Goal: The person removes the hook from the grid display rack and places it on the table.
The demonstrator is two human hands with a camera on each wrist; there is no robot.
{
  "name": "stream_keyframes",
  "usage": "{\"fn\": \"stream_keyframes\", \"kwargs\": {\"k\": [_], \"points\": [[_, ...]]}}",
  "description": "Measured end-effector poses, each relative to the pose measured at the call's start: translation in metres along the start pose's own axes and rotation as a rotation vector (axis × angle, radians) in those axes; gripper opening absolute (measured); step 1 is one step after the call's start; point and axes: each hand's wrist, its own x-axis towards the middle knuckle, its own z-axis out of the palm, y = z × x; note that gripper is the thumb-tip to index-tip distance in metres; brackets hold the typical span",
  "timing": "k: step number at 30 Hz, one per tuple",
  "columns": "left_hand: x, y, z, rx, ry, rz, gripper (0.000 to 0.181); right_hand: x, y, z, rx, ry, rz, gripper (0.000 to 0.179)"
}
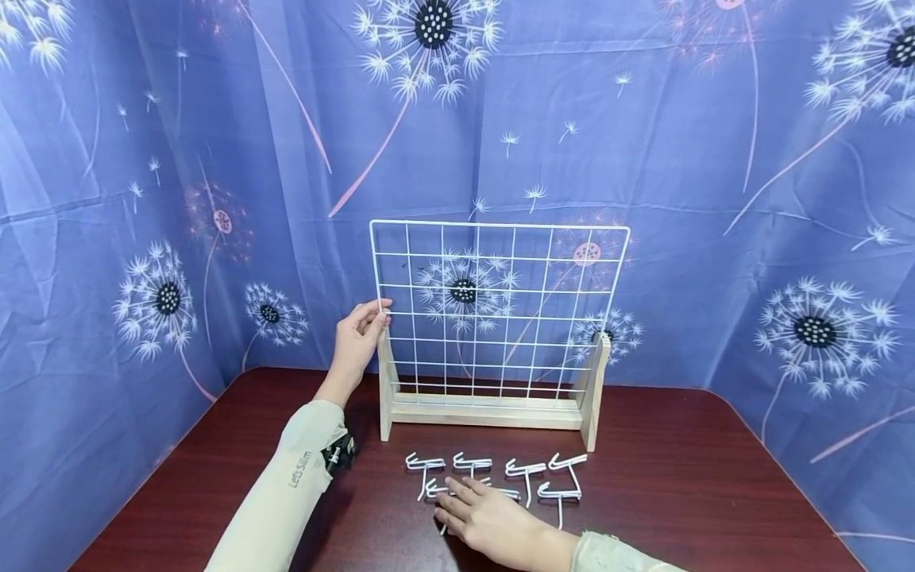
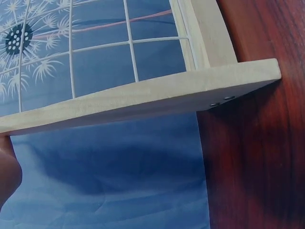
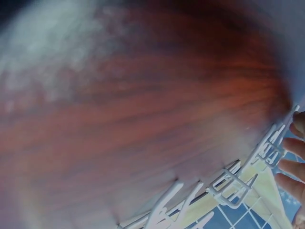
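Observation:
A white wire grid panel (image 1: 500, 302) stands upright in a pale wooden base (image 1: 486, 411) on the table. At its left edge, just above the top of the wooden side piece (image 2: 143, 95), my left hand (image 1: 360, 334) pinches the panel's frame between thumb and fingers. My right hand (image 1: 493, 520) lies low over several white wire hooks (image 1: 525, 469) in front of the base, its fingers spread and fairly straight. It partly hides hooks beneath it. The right wrist view shows its fingers (image 3: 293, 167) at the right edge, beside the hooks (image 3: 228, 186).
The dark red table (image 1: 665, 469) has rounded back corners. Close behind and on both sides hangs a blue curtain (image 1: 643, 159) with a dandelion print. A small black device (image 1: 339, 451) is worn at the left wrist.

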Motion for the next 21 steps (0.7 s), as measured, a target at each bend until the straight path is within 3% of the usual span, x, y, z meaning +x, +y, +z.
{"fn": "stream_keyframes", "kwargs": {"k": [6, 11, 16, 21], "points": [[0.0, 0.004, 0.001, -0.014, -0.014, -0.013, 0.031, -0.002, 0.004, -0.006, 0.015, 0.036, -0.035, 0.035], [0.0, 0.01, 0.001, 0.064, 0.005, -0.038, 0.038, -0.005, 0.012, -0.011, 0.071, 0.146, -0.022, 0.029], [0.002, 0.005, -0.003, 0.168, 0.099, -0.127, 0.038, -0.014, 0.022, -0.015, 0.161, 0.264, 0.062, 0.027], [-0.006, 0.021, -0.007, 0.237, 0.151, -0.264, 0.036, -0.03, 0.034, -0.023, 0.254, 0.303, 0.209, 0.026]]}}
